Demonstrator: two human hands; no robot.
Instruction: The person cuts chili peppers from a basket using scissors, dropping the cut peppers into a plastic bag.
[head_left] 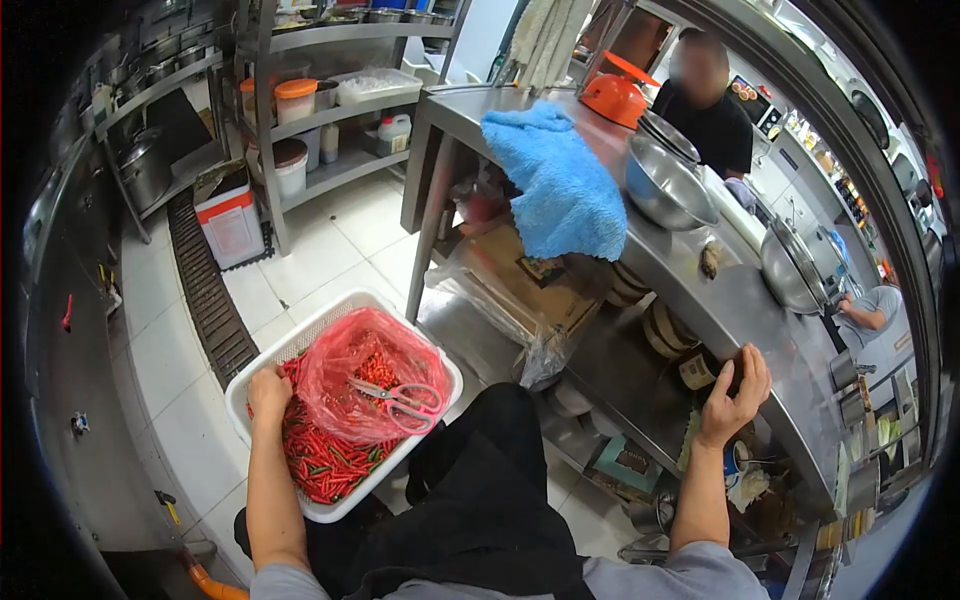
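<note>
A white plastic basket full of red chilies, a few of them green, sits low in front of me. Inside it lies a pink-red plastic bag holding cut chili pieces. Scissors with pink handles rest on that bag. My left hand is closed among the chilies just inside the basket's left side; what its fingers hold is hidden. At the edge of the steel counter, my right hand has its fingers apart and holds nothing.
A blue towel hangs over the counter's corner, near metal bowls and an orange container. Cardboard lies on the lower shelf. A floor drain runs at left. A person stands behind the counter; another's arm shows at right.
</note>
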